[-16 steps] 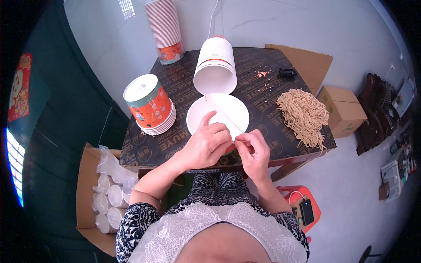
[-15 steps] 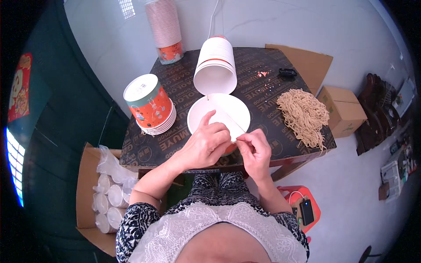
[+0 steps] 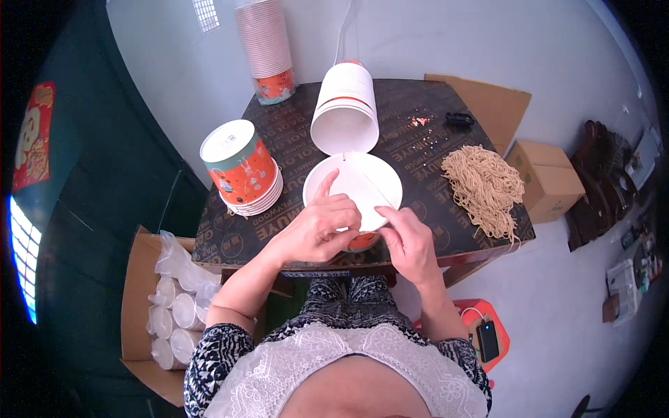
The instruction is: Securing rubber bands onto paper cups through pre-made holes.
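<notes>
A paper bucket [image 3: 352,184] with a white inside and an orange printed outside stands at the table's near edge, its mouth tilted up toward me. A small bit of cord shows at a hole in its far rim. At the near rim, my left hand [image 3: 322,226] is closed in a pinch, with one finger raised over the mouth. My right hand [image 3: 410,244] pinches close beside it. A short stretch of thin beige cord [image 3: 370,232] runs between the fingertips, partly hidden by them. A loose pile of beige cords [image 3: 483,189] lies on the right of the table.
Nested white buckets [image 3: 345,104] lie behind the bucket. Upturned orange buckets [image 3: 242,167] stand left, a wrapped stack [image 3: 266,49] at the back. Small crumbs [image 3: 419,122] and a black object [image 3: 459,119] lie right on the dark table [image 3: 293,146]. A carton [image 3: 136,292] holds wrapped white tubs.
My right hand has turned and shifted slightly right and down along the near rim. My left hand stays close to the same place, finger still raised. The whole view has shifted slightly.
</notes>
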Available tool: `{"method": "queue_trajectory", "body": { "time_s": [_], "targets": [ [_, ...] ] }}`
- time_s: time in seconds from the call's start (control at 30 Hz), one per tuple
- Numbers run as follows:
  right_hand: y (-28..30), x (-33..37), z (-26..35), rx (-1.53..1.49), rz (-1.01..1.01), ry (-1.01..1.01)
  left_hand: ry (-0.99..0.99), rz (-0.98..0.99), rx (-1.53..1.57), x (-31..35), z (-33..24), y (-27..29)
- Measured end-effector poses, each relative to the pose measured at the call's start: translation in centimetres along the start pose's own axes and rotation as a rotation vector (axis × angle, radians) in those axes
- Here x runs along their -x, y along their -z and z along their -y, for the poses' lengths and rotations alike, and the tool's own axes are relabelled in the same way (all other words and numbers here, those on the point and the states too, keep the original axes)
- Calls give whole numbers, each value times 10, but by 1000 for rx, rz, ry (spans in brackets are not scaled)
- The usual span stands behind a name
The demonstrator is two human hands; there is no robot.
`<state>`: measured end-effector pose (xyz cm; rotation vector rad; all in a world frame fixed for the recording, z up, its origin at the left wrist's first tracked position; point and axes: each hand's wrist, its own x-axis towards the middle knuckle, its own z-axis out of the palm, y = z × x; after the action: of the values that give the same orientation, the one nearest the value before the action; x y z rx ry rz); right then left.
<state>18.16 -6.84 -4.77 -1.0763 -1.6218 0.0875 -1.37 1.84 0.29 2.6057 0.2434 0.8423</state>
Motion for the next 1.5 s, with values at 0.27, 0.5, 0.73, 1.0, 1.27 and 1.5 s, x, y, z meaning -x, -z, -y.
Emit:
{"method": "queue_trajectory", "body": {
  "time_s": [0.27, 0.5, 0.73, 1.0, 1.27, 1.5],
  "targets": [
    [-9, 7, -10, 139, -151, 182, 407, -670, -305, 17, -9, -25],
    [-33, 17, 3, 262, -303, 338, 787, -745, 869, 53, 5, -51],
    [-55, 16, 21, 34, -173, 398, 567, -880, 812, 72, -25, -21],
    [-52, 20, 3, -241, -275, 181, 608, -980, -654, 147, -76, 106],
    [-51, 29, -24, -243, -181, -63, 873, -539, -1556, 104, -18, 167],
    [-45, 34, -45, -240, -185, -56, 672, -171, -1364, 51, 30, 156]
  ]
}}
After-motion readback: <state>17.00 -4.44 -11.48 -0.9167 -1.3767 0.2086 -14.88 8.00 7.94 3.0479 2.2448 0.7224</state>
